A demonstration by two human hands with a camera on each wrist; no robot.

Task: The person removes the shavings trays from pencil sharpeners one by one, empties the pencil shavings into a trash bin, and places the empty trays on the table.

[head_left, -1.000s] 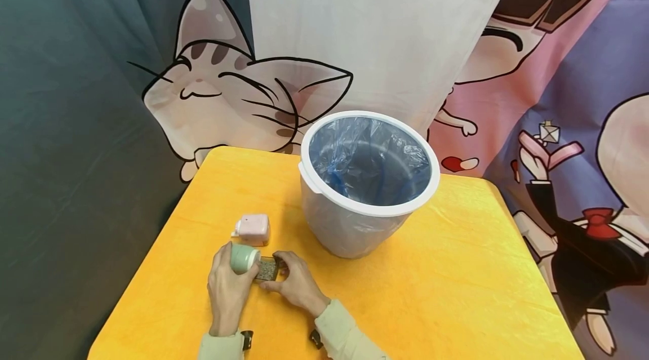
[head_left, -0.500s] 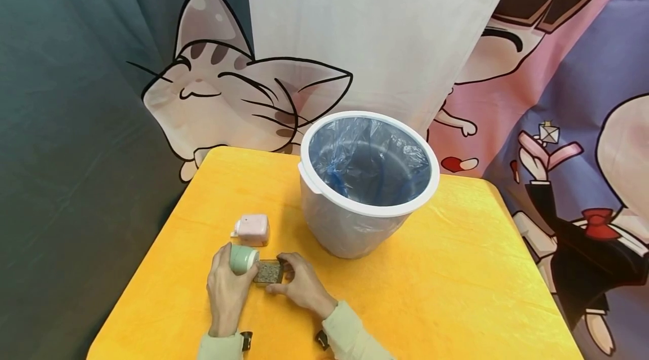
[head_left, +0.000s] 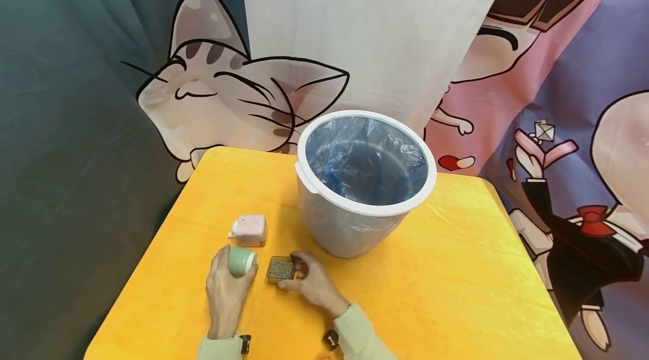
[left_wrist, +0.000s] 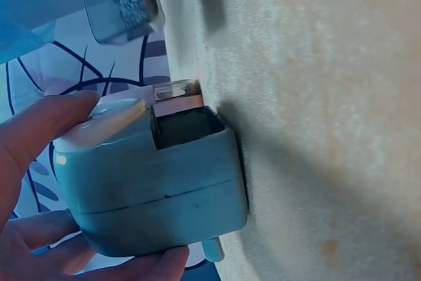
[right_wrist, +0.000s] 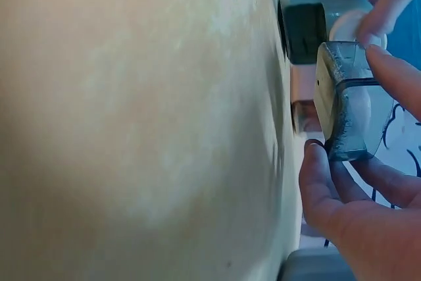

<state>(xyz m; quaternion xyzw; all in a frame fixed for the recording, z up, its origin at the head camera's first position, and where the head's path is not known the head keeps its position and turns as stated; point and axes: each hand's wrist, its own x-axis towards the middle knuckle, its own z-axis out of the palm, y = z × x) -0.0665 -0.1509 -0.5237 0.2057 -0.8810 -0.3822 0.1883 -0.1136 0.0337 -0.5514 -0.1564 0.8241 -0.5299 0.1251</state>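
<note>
My left hand (head_left: 224, 295) grips a green pencil sharpener (head_left: 238, 261) lying close to the table. In the left wrist view, the sharpener body (left_wrist: 151, 192) has an open rectangular slot in its side, and a small knob juts out at the bottom. To its right, my right hand (head_left: 318, 288) holds a small clear drawer (head_left: 280, 269) between thumb and fingers. Greyish shavings fill much of the drawer. In the right wrist view, the drawer (right_wrist: 345, 129) is apart from the sharpener, with the thumb on one side and fingertips on the other.
A pink, boxy thing with a white end (head_left: 250, 230) lies just beyond the green sharpener. Behind the right hand stands a white-rimmed bin (head_left: 362, 210), lined with a clear bag. Yellow cloth covers the table (head_left: 446, 292). A printed curtain (head_left: 380, 22) hangs behind.
My right hand has moved to the right with the drawer, from against the sharpener to a visible gap away. The left hand and sharpener stay nearly in place.
</note>
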